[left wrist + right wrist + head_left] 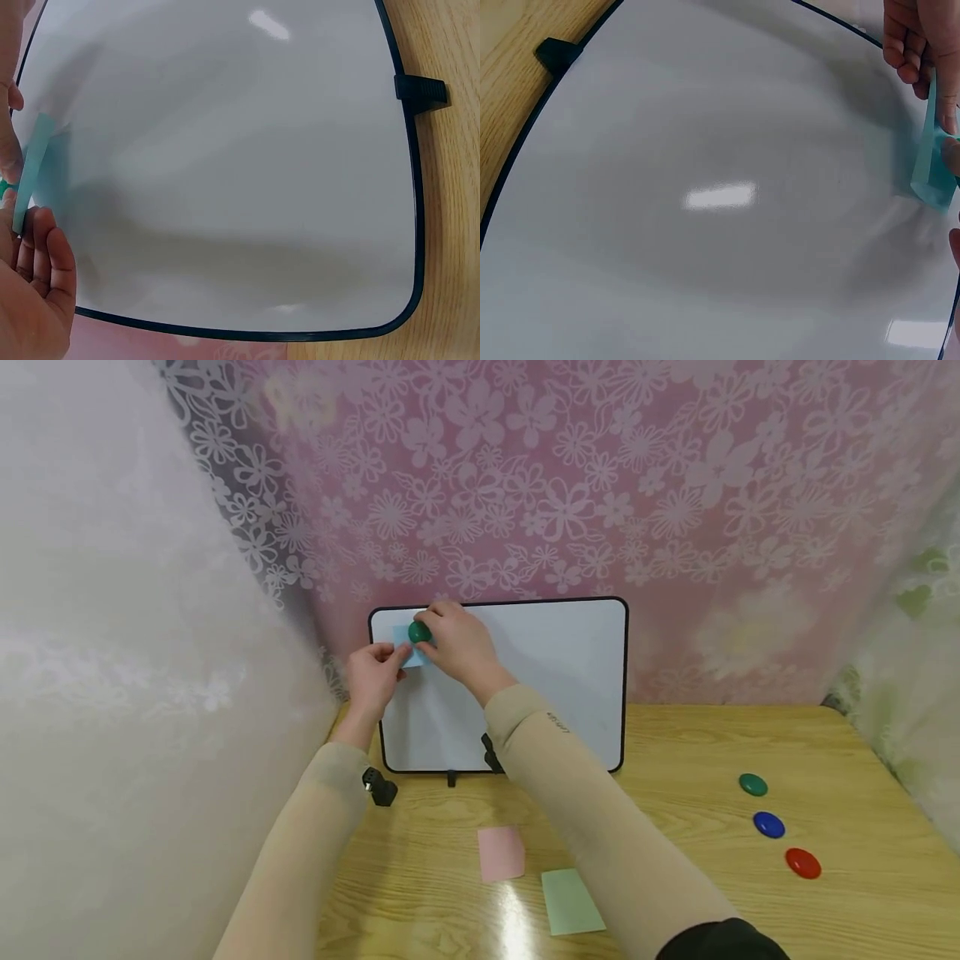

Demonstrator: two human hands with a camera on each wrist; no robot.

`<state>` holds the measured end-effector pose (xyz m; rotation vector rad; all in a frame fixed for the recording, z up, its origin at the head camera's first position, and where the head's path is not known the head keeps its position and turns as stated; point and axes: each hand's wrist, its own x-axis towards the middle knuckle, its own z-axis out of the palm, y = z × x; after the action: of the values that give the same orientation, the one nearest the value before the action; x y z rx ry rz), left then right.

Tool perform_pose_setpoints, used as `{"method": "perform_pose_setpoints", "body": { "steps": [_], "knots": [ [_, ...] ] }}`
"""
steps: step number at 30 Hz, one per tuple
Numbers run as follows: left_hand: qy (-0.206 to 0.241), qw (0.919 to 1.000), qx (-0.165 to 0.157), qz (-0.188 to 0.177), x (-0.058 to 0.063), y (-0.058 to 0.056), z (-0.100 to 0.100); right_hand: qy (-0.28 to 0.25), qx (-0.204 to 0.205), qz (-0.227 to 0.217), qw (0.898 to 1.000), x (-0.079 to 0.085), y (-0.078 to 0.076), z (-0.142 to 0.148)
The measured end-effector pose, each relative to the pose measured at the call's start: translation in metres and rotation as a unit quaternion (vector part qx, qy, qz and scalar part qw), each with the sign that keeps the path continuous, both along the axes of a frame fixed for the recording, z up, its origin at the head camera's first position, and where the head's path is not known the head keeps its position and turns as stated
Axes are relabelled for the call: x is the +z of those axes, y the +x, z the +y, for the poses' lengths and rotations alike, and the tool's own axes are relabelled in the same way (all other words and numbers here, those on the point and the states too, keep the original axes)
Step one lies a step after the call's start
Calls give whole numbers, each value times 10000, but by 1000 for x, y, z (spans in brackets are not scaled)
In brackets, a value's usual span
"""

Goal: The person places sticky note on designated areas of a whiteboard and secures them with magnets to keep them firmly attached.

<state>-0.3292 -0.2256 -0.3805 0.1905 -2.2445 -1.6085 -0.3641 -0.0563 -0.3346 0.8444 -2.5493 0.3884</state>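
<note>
A light blue sticky note [413, 657] is at the upper left of a whiteboard [555, 677] that stands upright with a black frame. My left hand [372, 677] pinches the note's lower left edge between thumb and fingers. With fingers and thumb, my right hand [461, 643] holds a round green magnet [419, 632] over the note's upper part. In the left wrist view the note [31, 172] stands out from the board at its lower edge. The right wrist view shows the same note [934, 169] bent, with the left thumb [948, 105] on it.
On the wooden table lie a pink note [501, 853] and a pale green note [570, 902]. Farther right are a green magnet [753, 784], a blue magnet [768, 824] and a red magnet [803, 862]. A patterned pink curtain [570, 485] hangs behind the board.
</note>
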Motion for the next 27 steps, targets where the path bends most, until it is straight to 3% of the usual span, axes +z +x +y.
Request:
{"method": "perform_pose_setpoints", "body": {
  "steps": [12,27],
  "knots": [
    [-32,9999,-82,-68,4,-4,2,-25,-214,29,9998,-3,-5,-4],
    [-273,9995,125,-109,3,-2,5,-17,-361,-91,9993,-3,-7,-13]
  ]
}}
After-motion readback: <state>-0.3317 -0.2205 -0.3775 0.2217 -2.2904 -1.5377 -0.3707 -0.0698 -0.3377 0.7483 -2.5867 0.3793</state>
